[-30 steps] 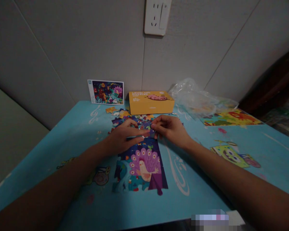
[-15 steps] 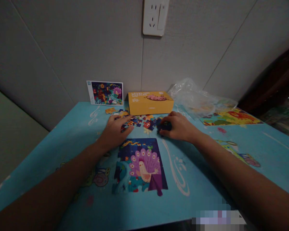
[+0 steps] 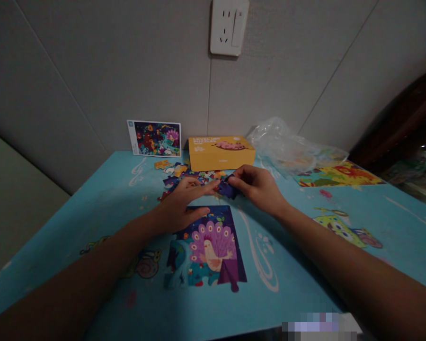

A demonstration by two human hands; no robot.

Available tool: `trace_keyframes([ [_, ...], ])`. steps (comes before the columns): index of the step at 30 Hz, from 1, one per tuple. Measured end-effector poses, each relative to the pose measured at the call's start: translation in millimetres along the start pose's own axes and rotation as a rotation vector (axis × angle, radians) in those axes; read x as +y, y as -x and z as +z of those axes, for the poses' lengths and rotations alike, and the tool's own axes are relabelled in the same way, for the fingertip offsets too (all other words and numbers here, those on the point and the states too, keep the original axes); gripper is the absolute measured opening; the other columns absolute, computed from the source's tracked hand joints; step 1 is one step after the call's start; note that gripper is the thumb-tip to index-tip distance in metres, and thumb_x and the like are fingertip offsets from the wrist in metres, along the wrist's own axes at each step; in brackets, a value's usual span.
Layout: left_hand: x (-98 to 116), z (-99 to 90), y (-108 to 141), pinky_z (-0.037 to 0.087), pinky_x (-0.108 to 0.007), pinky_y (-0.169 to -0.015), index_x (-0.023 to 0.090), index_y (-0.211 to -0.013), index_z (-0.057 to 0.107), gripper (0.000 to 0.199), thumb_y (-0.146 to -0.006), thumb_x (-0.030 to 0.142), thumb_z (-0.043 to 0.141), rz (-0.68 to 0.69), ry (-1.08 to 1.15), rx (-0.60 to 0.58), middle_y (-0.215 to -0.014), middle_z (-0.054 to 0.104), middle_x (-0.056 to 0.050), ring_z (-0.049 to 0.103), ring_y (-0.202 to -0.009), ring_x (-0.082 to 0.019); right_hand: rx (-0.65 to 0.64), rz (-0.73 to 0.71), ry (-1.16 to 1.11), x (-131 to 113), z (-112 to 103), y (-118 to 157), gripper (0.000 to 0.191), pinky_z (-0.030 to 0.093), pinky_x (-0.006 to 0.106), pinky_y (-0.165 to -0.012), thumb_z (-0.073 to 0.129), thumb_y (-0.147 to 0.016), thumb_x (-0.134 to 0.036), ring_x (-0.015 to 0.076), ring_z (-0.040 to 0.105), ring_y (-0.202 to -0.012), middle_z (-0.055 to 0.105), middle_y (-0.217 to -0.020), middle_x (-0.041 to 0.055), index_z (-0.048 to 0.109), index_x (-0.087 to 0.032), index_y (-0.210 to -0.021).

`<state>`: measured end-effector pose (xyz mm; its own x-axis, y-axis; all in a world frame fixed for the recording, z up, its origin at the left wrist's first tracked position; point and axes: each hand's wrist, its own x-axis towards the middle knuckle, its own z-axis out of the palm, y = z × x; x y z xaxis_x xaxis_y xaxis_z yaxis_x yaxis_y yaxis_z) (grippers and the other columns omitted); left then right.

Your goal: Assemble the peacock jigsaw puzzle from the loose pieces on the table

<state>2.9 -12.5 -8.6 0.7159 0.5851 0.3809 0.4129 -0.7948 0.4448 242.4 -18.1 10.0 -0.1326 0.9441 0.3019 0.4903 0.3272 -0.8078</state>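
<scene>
A dark purple puzzle piece (image 3: 227, 189) is pinched between the thumb and fingers of my right hand (image 3: 257, 187), just in front of the loose pieces. My left hand (image 3: 181, 203) is open, its index finger reaching toward that piece and its thumb held apart. Whether the fingertip touches the piece I cannot tell. Below the hands lies a partly joined puzzle (image 3: 213, 251) with a purple peacock; my left thumb hovers over or rests on its top edge. Several loose puzzle pieces (image 3: 179, 169) are spread behind my left hand, which hides some of them.
A yellow puzzle box (image 3: 220, 158) stands against the wall behind the pieces. Left of it leans a picture card (image 3: 157, 138). To the right are a clear plastic bag (image 3: 284, 147) and a yellow-orange picture sheet (image 3: 344, 174). A blue patterned cloth (image 3: 287, 303) covers the table.
My left hand has moved right and nearer, from the loose pieces to above the joined puzzle. My right hand has shifted slightly left, and the purple piece in it now shows clearly.
</scene>
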Motion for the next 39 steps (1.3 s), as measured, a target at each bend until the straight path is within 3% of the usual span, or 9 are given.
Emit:
trace_keyframes([
  [3,2,0.9,0,0.043,-0.041,-0.102,0.026,-0.148,0.039,0.061,-0.09,0.029,0.06,-0.049,0.024,0.04,-0.116,0.064,-0.008,0.053,-0.116,-0.022,-0.066,0.003,-0.204,1,14,4,0.025,0.038,0.026,-0.056,0.064,-0.08,-0.041,0.0114,0.048,-0.06,0.055,-0.067,-0.0007,0.054,-0.018,-0.075],
  [7,4,0.9,-1,0.045,-0.038,-0.097,0.027,-0.127,0.059,0.036,-0.091,0.029,0.059,-0.055,0.045,0.102,-0.093,0.068,-0.003,0.058,-0.107,-0.021,-0.145,0.016,-0.22,0,25,10,0.023,0.039,0.027,-0.058,0.065,-0.079,-0.038,0.0119,0.048,-0.061,0.055,-0.069,-0.0005,0.054,-0.019,-0.078],
  [12,4,1.2,-2,0.048,-0.035,-0.089,0.02,-0.098,0.067,0.014,-0.087,0.025,0.059,-0.061,0.033,0.194,-0.093,0.071,-0.003,0.063,-0.096,-0.02,-0.271,-0.005,-0.175,-1,24,12,0.008,0.04,0.029,-0.061,0.058,-0.079,-0.025,0.0134,0.049,-0.065,0.056,-0.071,0.0012,0.056,-0.018,-0.078],
  [15,3,1.5,-2,0.049,-0.031,-0.081,0.018,-0.08,0.065,0.011,-0.086,0.024,0.058,-0.053,0.021,0.242,-0.09,0.071,-0.004,0.064,-0.089,-0.019,-0.277,-0.003,-0.15,3,22,10,0.015,0.035,0.029,-0.057,0.06,-0.079,-0.029,0.0124,0.044,-0.061,0.05,-0.066,-0.0004,0.055,-0.018,-0.071],
  [20,2,1.9,-3,0.048,-0.032,-0.081,0.018,-0.085,0.065,0.012,-0.088,0.026,0.056,-0.088,0.045,0.288,-0.075,0.071,-0.002,0.064,-0.084,-0.018,-0.204,0.039,-0.133,9,21,8,0.027,0.031,0.029,-0.056,0.066,-0.078,-0.04,0.0116,0.04,-0.058,0.049,-0.062,-0.001,0.056,-0.018,-0.066],
  [23,2,1.2,-4,0.048,-0.03,-0.078,0.017,-0.084,0.065,0.013,-0.086,0.027,0.058,-0.126,0.042,0.346,-0.078,0.069,-0.003,0.063,-0.082,-0.018,-0.166,0.07,-0.093,8,21,8,0.03,0.03,0.029,-0.055,0.069,-0.075,-0.043,0.0115,0.041,-0.057,0.051,-0.061,-0.0005,0.057,-0.018,-0.065],
  [27,4,-0.3,-5,0.048,-0.029,-0.074,0.016,-0.084,0.067,0.015,-0.085,0.028,0.059,-0.17,0.098,0.384,-0.081,0.068,-0.004,0.061,-0.078,-0.017,-0.211,0.063,-0.11,3,21,9,0.023,0.032,0.029,-0.056,0.063,-0.078,-0.037,0.0118,0.042,-0.058,0.052,-0.062,-0.0001,0.059,-0.017,-0.068],
  [34,5,-0.5,-8,0.048,-0.025,-0.063,0.016,-0.085,0.068,0.02,-0.079,0.035,0.065,-0.38,0.414,0.434,-0.077,0.066,-0.002,0.06,-0.068,-0.014,-0.239,0.034,-0.094,0,22,10,0.018,0.033,0.029,-0.057,0.056,-0.081,-0.029,0.012,0.042,-0.059,0.05,-0.062,0.0001,0.056,-0.017,-0.068],
  [39,3,-4.3,-12,0.037,-0.018,-0.042,0.017,-0.08,0.059,0.018,-0.076,0.034,0.065,-0.612,0.608,0.619,-0.056,0.054,0.006,0.046,-0.043,-0.007,-0.146,0.084,-0.016,5,21,7,0.018,0.032,0.03,-0.056,0.054,-0.082,-0.028,0.0132,0.042,-0.059,0.051,-0.063,0.0012,0.054,-0.018,-0.068],
])
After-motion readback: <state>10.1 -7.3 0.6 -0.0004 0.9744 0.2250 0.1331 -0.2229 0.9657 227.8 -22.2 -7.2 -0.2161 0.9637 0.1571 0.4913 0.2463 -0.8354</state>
